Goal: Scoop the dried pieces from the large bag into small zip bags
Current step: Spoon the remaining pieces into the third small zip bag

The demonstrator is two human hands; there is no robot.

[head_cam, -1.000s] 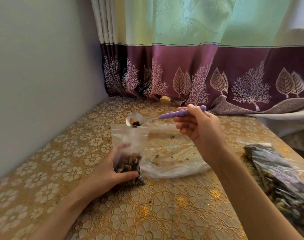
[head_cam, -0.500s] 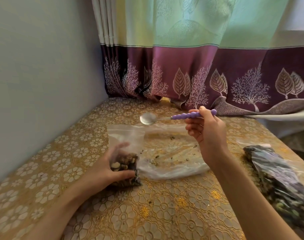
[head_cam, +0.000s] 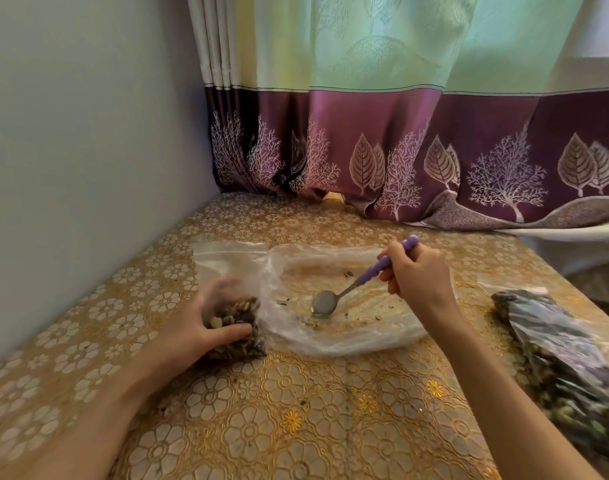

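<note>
My left hand [head_cam: 206, 323] grips a small clear zip bag [head_cam: 230, 268] standing on the table, its lower part filled with dried brown pieces [head_cam: 239, 308]. To its right lies the large clear bag [head_cam: 372, 330], nearly flat, with only scattered crumbs inside. My right hand [head_cam: 417, 277] holds a spoon [head_cam: 356, 287] by its purple handle. The metal bowl of the spoon is tipped down inside the large bag, touching its bottom near a few leftover pieces.
The table [head_cam: 278, 410] wears a gold floral cloth. A filled bag of dark dried pieces [head_cam: 566, 355] lies at the right edge. A grey wall runs along the left, and a purple and green curtain [head_cam: 400, 150] hangs at the back.
The spoon was tipped over the small bag's mouth, then came away empty. My right hand has swung it right and down into the large bag. My left hand keeps its hold.
</note>
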